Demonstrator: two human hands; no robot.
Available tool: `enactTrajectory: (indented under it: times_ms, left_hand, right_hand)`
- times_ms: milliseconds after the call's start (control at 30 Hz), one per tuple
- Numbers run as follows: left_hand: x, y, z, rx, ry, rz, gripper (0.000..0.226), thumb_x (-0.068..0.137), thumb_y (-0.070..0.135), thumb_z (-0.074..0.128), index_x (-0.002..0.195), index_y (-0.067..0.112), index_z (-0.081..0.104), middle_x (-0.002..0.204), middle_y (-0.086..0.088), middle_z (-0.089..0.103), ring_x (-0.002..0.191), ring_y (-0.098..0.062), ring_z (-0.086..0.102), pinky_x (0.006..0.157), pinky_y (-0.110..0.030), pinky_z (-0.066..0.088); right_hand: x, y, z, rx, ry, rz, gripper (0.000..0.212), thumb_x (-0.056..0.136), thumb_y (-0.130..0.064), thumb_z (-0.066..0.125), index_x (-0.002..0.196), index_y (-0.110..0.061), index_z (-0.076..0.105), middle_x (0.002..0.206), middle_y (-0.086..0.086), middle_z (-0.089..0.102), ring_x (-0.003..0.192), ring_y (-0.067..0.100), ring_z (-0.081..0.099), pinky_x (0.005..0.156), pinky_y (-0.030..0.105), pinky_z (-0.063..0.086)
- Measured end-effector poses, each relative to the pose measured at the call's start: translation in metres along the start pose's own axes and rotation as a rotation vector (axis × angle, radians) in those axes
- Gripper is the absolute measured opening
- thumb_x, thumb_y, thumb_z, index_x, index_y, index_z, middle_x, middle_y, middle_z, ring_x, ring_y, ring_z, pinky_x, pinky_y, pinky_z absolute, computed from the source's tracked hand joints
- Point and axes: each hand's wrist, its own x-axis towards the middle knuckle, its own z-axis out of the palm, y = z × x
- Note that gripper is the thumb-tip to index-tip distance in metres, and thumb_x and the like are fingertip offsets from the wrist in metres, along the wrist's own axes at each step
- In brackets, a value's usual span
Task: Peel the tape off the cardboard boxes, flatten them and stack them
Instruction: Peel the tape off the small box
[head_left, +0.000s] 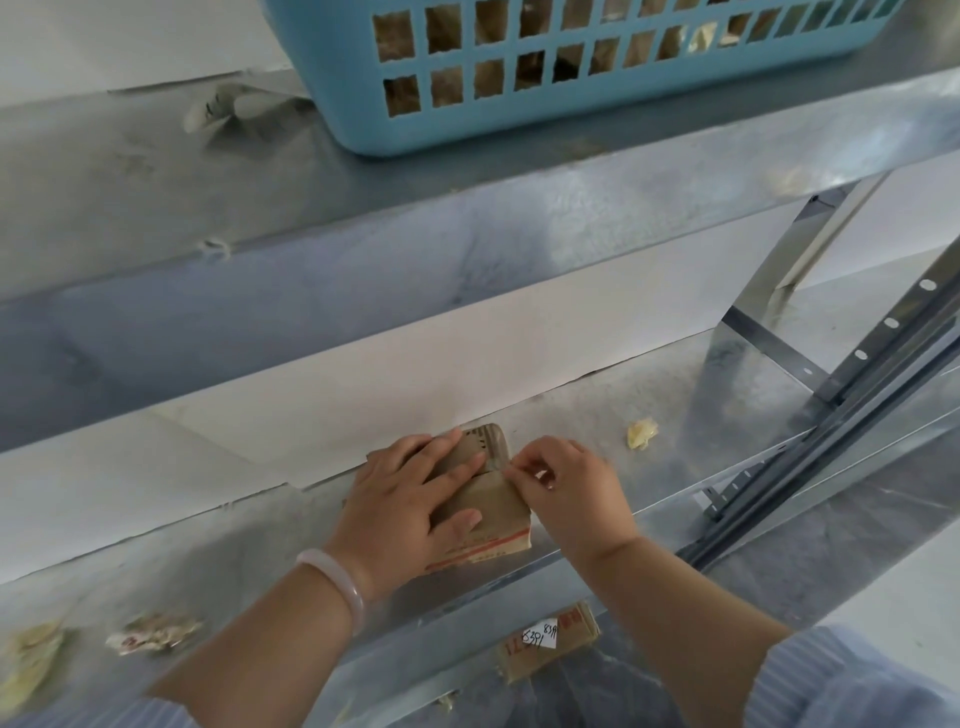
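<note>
While the left hand (400, 499) presses the cardboard box (493, 512) with straight fingers (460, 474), the right hand (566, 493), fingers pinched on the tape (500, 453), could tear it short if jerked.

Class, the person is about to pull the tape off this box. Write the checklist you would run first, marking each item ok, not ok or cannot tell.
1. Left hand presses the cardboard box down on the shelf: ok.
2. Right hand fingers pinch the tape at the box's right edge: ok.
3. How much tape remains stuck: cannot tell.
4. Pulling space to the right: only a tape wad, apart from the hands: ok.
5. Box fully flattened: cannot tell.
</note>
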Motion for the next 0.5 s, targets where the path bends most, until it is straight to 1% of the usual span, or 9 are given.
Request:
enactTrajectory:
  times_ms: [100, 167, 200, 233, 267, 300, 367, 433, 500]
  left_hand:
    - [0.000, 0.000, -0.001, 0.011, 0.026, 0.025, 0.057, 0.090, 0.065, 0.030, 0.139, 0.040, 0.046, 0.150, 0.010, 0.038, 0.131, -0.021, 0.040, 0.102, -0.044, 0.039]
    - [0.001, 0.000, -0.002, 0.015, 0.051, 0.041, 0.056, 0.091, 0.062, 0.034, 0.137, 0.036, 0.050, 0.148, 0.007, 0.043, 0.128, -0.023, 0.045, 0.098, -0.045, 0.043]
    - [0.001, 0.000, -0.002, 0.019, 0.061, 0.054, 0.055, 0.091, 0.061, 0.036, 0.137, 0.035, 0.052, 0.147, 0.006, 0.045, 0.126, -0.024, 0.047, 0.097, -0.045, 0.044]
    - [0.001, -0.001, -0.002, 0.022, 0.068, 0.068, 0.055, 0.091, 0.060, 0.036, 0.136, 0.034, 0.052, 0.146, 0.005, 0.045, 0.126, -0.024, 0.048, 0.096, -0.044, 0.045]
    - [0.000, -0.001, -0.002, 0.023, 0.072, 0.085, 0.055, 0.091, 0.060, 0.036, 0.137, 0.034, 0.052, 0.146, 0.005, 0.045, 0.126, -0.024, 0.048, 0.096, -0.044, 0.045]
    - [-0.001, -0.002, -0.001, 0.022, 0.073, 0.106, 0.055, 0.092, 0.060, 0.036, 0.138, 0.034, 0.051, 0.147, 0.005, 0.045, 0.127, -0.023, 0.046, 0.097, -0.044, 0.044]
    - [-0.003, -0.004, -0.002, 0.009, 0.070, 0.144, 0.055, 0.092, 0.061, 0.036, 0.139, 0.035, 0.048, 0.148, 0.007, 0.042, 0.129, -0.021, 0.043, 0.100, -0.043, 0.042]
    - [-0.003, -0.005, -0.002, -0.005, 0.060, 0.171, 0.056, 0.092, 0.062, 0.035, 0.141, 0.036, 0.045, 0.150, 0.009, 0.039, 0.131, -0.019, 0.040, 0.102, -0.043, 0.039]
    - [-0.004, -0.006, -0.002, -0.024, 0.058, 0.186, 0.060, 0.091, 0.063, 0.036, 0.144, 0.035, 0.040, 0.151, 0.011, 0.037, 0.133, -0.017, 0.037, 0.104, -0.043, 0.038]
  right_hand:
    - [-0.019, 0.005, -0.002, 0.039, -0.019, -0.121, 0.015, 0.088, -0.023, 0.071, 0.100, -0.016, 0.077, 0.108, -0.003, 0.072, 0.091, 0.011, 0.068, 0.085, 0.029, 0.056]
    - [-0.026, 0.011, -0.006, 0.011, -0.091, -0.187, 0.022, 0.092, -0.024, 0.065, 0.112, -0.019, 0.074, 0.122, -0.005, 0.066, 0.109, 0.009, 0.061, 0.096, 0.024, 0.048]
    - [-0.026, 0.015, -0.008, 0.009, -0.140, -0.193, 0.024, 0.094, -0.025, 0.062, 0.115, -0.022, 0.072, 0.125, -0.008, 0.064, 0.113, 0.005, 0.058, 0.098, 0.019, 0.045]
    - [-0.024, 0.017, -0.012, 0.050, -0.192, -0.145, 0.023, 0.095, -0.028, 0.059, 0.115, -0.028, 0.071, 0.127, -0.013, 0.061, 0.112, 0.000, 0.056, 0.096, 0.014, 0.044]
    - [-0.018, 0.018, -0.018, 0.146, -0.229, -0.034, 0.023, 0.096, -0.031, 0.057, 0.114, -0.034, 0.070, 0.125, -0.016, 0.062, 0.107, -0.005, 0.058, 0.091, 0.011, 0.045]
    - [-0.010, 0.018, -0.022, 0.302, -0.220, 0.114, 0.022, 0.096, -0.032, 0.055, 0.112, -0.038, 0.069, 0.120, -0.017, 0.064, 0.099, -0.004, 0.062, 0.085, 0.013, 0.049]
    - [0.009, 0.021, -0.023, 0.518, -0.148, 0.374, 0.026, 0.098, -0.026, 0.053, 0.120, -0.033, 0.065, 0.108, -0.013, 0.070, 0.091, 0.001, 0.067, 0.084, 0.022, 0.055]
    - [0.023, 0.024, -0.018, 0.445, -0.260, 0.461, 0.031, 0.100, -0.026, 0.051, 0.129, -0.028, 0.060, 0.111, -0.013, 0.068, 0.100, 0.005, 0.065, 0.093, 0.032, 0.054]
    - [0.029, 0.023, -0.007, 0.323, -0.441, 0.443, 0.031, 0.100, -0.031, 0.048, 0.128, -0.027, 0.061, 0.116, -0.011, 0.066, 0.110, 0.010, 0.060, 0.099, 0.038, 0.049]
